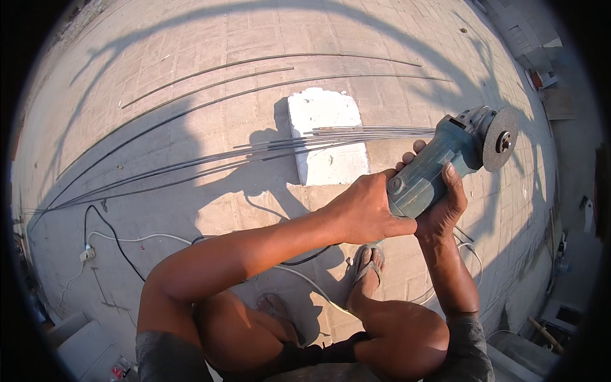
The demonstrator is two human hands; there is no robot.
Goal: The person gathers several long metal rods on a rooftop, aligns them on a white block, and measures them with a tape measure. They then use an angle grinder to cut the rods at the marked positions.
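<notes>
Held up in both my hands is a teal angle grinder (428,173), its grey cutting disc (499,141) at the upper right end. My left hand (372,207) wraps round the rear of the body. My right hand (449,200) cups the body from the right, its thumb lying along the side. Whether the disc spins cannot be told. Below and beyond the grinder, a bundle of thin metal rods (254,153) lies across a white block (324,108) on the ground. The grinder hides the rods' right part.
More long rods (254,60) lie on the paved ground (210,38) farther off. A pale cable (312,283) and a dark cable (114,239) wind past my sandalled feet, with a white socket box (87,254) at left. Assorted objects line the right edge.
</notes>
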